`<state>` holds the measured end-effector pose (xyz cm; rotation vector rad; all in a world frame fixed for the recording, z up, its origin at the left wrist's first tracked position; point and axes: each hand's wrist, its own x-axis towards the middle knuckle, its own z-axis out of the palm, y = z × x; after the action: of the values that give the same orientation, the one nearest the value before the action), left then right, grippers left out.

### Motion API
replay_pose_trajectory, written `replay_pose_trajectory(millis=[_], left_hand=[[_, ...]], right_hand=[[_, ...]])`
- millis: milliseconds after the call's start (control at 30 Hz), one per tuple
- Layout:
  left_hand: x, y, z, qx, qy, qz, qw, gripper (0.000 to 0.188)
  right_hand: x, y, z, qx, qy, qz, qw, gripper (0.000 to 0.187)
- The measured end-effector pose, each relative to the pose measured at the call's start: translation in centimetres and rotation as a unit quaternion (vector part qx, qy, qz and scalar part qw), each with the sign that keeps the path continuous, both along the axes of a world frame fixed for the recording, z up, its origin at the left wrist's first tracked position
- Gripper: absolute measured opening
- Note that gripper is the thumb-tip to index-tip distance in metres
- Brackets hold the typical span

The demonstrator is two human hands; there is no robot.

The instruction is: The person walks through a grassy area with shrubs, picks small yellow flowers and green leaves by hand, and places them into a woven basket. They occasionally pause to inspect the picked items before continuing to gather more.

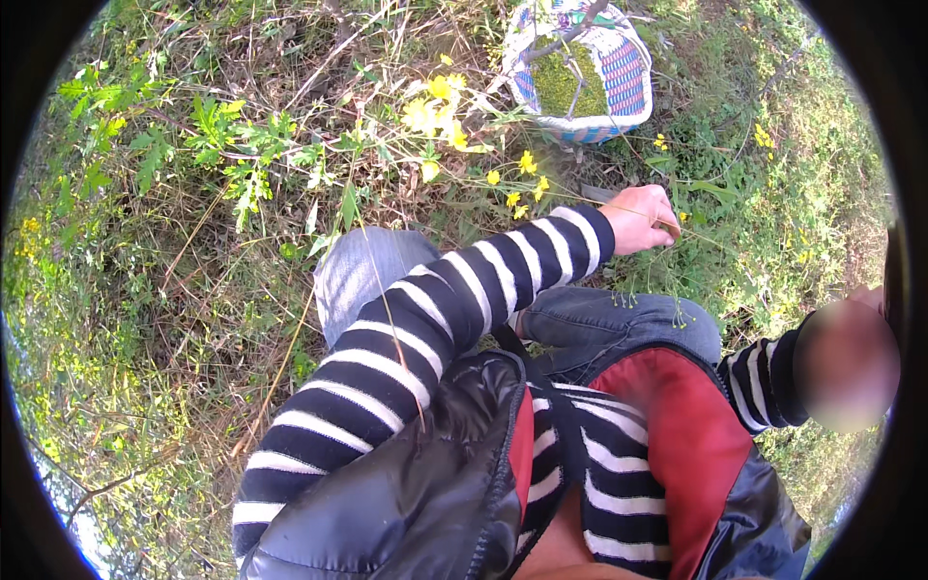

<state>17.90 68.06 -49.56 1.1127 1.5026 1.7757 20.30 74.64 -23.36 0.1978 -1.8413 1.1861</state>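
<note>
My left hand (640, 218) reaches forward across my knees in a black-and-white striped sleeve. Its fingers are closed around a thin green plant stem (688, 230) low in the weeds. Yellow wildflowers (440, 114) on thin stalks stand just to the left of and beyond that hand. My right arm's striped sleeve (764, 382) comes in at the right edge. The hand at its end is blurred out, so its grasp cannot be made out.
A woven blue-and-white basket (623, 77) with green plant matter inside sits on the ground beyond my left hand. Tall leafy weeds (222, 145) and dry grass cover the ground all around. My blue-jeaned knees (619, 324) are bent below the hand.
</note>
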Motion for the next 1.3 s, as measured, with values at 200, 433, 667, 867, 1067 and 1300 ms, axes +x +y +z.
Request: replay_pose_trajectory(millis=[200,433,667,867,1067,1300], left_hand=[[0.6,0.5,1.5,0.033,-0.197,-0.145,0.969,0.018],[0.8,0.6,3.1,0.108,-0.374,-0.265,0.882,0.018],[2.1,0.8,2.9,0.168,-0.701,-0.220,0.657,0.013],[-1.8,0.5,-0.2,0.234,-0.781,-0.084,0.572,0.031],[-1.7,0.5,0.2,0.181,-0.686,-0.050,0.703,0.021],[-1.5,-0.1,1.4,0.039,-0.496,-0.072,0.864,0.029]], right_hand=[[2.1,0.8,-0.9,0.107,-0.124,-0.118,0.979,0.027],[2.3,2.3,-4.1,0.060,-0.186,-0.161,0.967,0.022],[1.5,4.1,-5.6,0.052,-0.248,-0.163,0.954,0.020],[1.7,6.5,-6.9,0.024,-0.309,-0.152,0.939,0.018],[1.5,7.1,-8.5,0.176,-0.538,-0.073,0.821,0.026],[1.6,8.6,-9.5,0.108,-0.611,-0.008,0.784,0.038]])
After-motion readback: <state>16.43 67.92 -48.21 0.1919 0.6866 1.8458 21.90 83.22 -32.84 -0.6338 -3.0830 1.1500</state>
